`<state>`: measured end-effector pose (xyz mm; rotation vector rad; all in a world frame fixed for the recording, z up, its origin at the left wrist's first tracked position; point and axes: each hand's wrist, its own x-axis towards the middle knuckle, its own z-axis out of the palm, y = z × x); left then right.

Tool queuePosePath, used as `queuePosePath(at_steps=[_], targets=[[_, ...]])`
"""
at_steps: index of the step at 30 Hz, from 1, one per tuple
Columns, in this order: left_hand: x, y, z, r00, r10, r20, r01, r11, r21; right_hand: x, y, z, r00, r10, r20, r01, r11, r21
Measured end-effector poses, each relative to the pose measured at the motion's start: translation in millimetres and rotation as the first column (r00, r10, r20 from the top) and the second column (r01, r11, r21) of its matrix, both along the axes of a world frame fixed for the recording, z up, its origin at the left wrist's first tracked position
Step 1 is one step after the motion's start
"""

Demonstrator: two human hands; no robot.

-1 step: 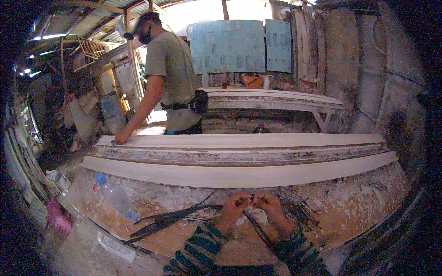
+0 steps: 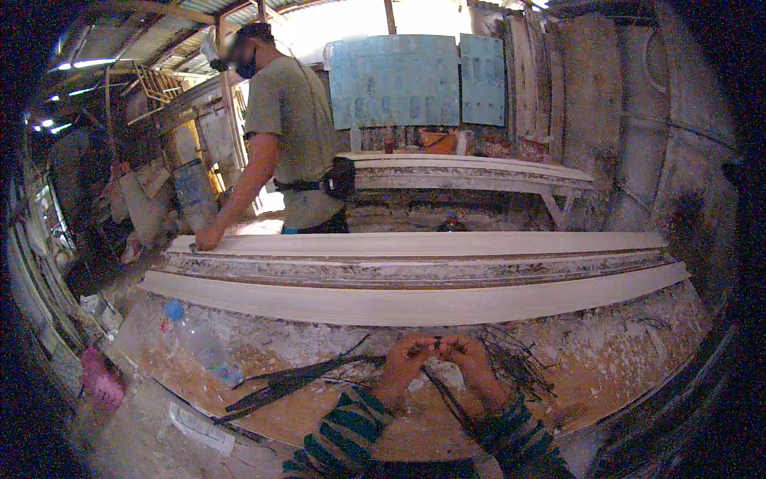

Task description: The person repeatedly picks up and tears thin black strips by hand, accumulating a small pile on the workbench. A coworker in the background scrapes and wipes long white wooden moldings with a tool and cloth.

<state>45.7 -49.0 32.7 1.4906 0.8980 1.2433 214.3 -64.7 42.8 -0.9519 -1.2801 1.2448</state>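
My left hand (image 2: 405,363) and my right hand (image 2: 471,363) meet fingertip to fingertip over the near part of the table. Their closed fingers pinch a dark thin strip (image 2: 437,343), of which only a short bit shows between them. From under my left hand a bundle of long dark strips (image 2: 299,379) runs out to the left across the tabletop. Another dark strand (image 2: 449,395) hangs below the hands toward my right forearm. Beside my right hand lies a loose pile of thin dark strips (image 2: 523,363). What the palms cover is hidden.
Two long pale boards (image 2: 415,305) lie across the worktable (image 2: 263,327). A clear bottle with a blue cap (image 2: 203,347) lies at left. Across the boards stands a co-worker (image 2: 291,136), one hand on the far board. Behind is a bench (image 2: 471,172) with an orange container (image 2: 437,142).
The co-worker's body has shifted slightly to the left, the hand staying at the far board's left end. My hands hold almost the same place and pinch.
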Motion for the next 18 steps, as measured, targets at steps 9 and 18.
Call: queuePosePath(at_steps=[9, 18], targets=[[0, 6, -1, 1.000, -0.021, -0.002, 0.021, 0.975, 0.222, -3, -6, 12, 0.997, -0.026, 0.073, 0.021, 0.997, 0.075], [-1, 5, 0, 0.985, -0.111, 0.131, 0.099, 0.991, 0.092, -3, -10, 20, 0.987, -0.019, 0.160, -0.003, 0.991, 0.136]])
